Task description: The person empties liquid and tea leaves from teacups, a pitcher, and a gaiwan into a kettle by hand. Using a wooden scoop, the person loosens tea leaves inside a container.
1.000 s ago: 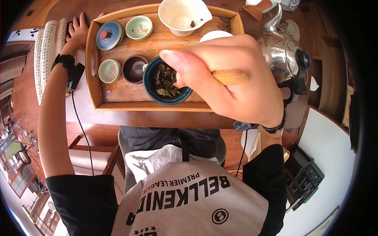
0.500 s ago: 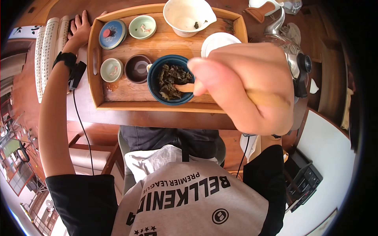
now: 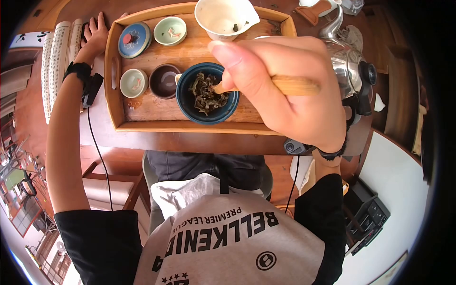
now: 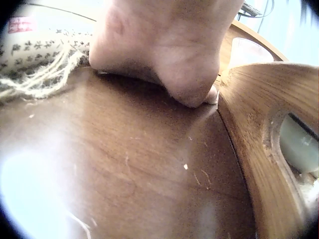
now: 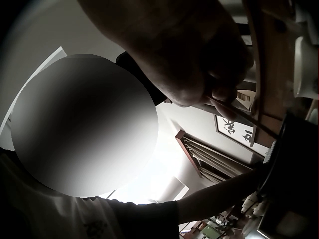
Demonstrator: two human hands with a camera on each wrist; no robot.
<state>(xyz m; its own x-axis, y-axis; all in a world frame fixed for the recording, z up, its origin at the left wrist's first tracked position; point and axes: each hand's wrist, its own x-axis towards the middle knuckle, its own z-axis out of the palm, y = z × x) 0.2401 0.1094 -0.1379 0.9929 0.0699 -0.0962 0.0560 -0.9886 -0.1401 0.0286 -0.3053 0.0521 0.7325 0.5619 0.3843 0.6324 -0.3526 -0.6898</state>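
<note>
**A stick in the tea bowl**

The left hand (image 3: 96, 34) lies flat on the table (image 3: 99, 128), fingers straight, holding nothing. The wooden tray (image 3: 156, 124) sits just beside it. On the tray, the blue bowl (image 3: 207, 97) holds wet tea leaves (image 3: 205, 93). The right hand (image 3: 289, 95) grips a wooden stick (image 3: 285, 85). The stick's tip is in the leaves. A shiny kettle (image 3: 349, 71) stands behind that hand.

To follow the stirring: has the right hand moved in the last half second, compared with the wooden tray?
Yes. The right hand moved up toward the far rim of the wooden tray, now covering the white saucer.
</note>
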